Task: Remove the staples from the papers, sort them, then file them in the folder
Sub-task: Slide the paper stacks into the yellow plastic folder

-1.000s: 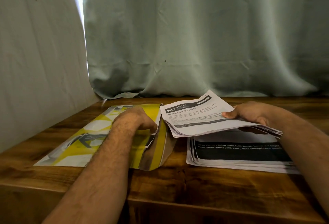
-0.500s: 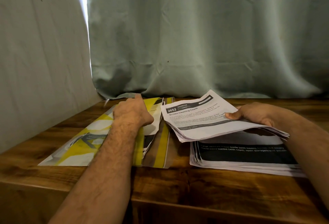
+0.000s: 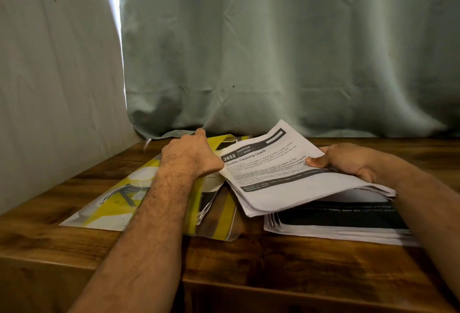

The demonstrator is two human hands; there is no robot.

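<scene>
A yellow, white and grey patterned folder (image 3: 109, 203) lies on the left of the wooden table (image 3: 273, 268). My left hand (image 3: 189, 156) grips the folder's front flap near its far right edge and holds it lifted, with white sheets showing inside. My right hand (image 3: 348, 161) holds a bundle of printed papers (image 3: 281, 183), top sheet headed "2652 Screen Cleaning Check", raised and tilted toward the folder opening. Under the bundle a flat stack of papers (image 3: 343, 223) with a black top sheet rests on the table.
A pale green curtain (image 3: 273, 51) hangs along the table's far edge and a light cloth wall (image 3: 49, 88) closes the left side. The table's front edge runs just below my forearms.
My left hand slid toward the far edge of the folder and lifted its flap further. The bundle in my right hand moved left, closer to the folder opening.
</scene>
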